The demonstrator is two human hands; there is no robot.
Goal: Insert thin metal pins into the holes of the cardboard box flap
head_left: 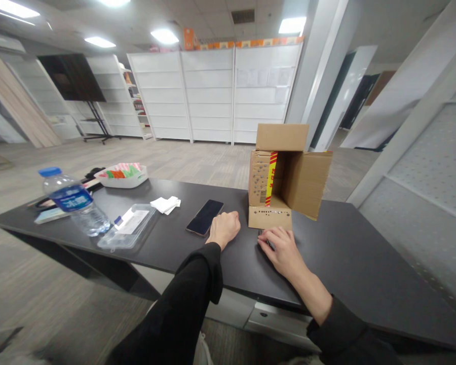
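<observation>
My left hand (225, 229) is a closed fist resting on the dark desk, beside the lower right corner of a black smartphone (205, 217). No object shows in that fist. My right hand (283, 251) is closed with the fingertips together at a small dark thin item, mostly hidden by the fingers. It sits just in front of an open cardboard box (256, 177), whose opening faces me with flaps folded out. Small dark marks dot the left side and the lower flap (269, 218). Red and yellow tape (272, 177) runs along the left edge of the opening.
On the desk's left side stand a water bottle (74, 197), a clear plastic case (131, 228), folded white tissue (166, 205) and a white basket (123, 178) with colourful packets. A partition (433, 187) rises at the right. White cabinets (209, 96) line the back.
</observation>
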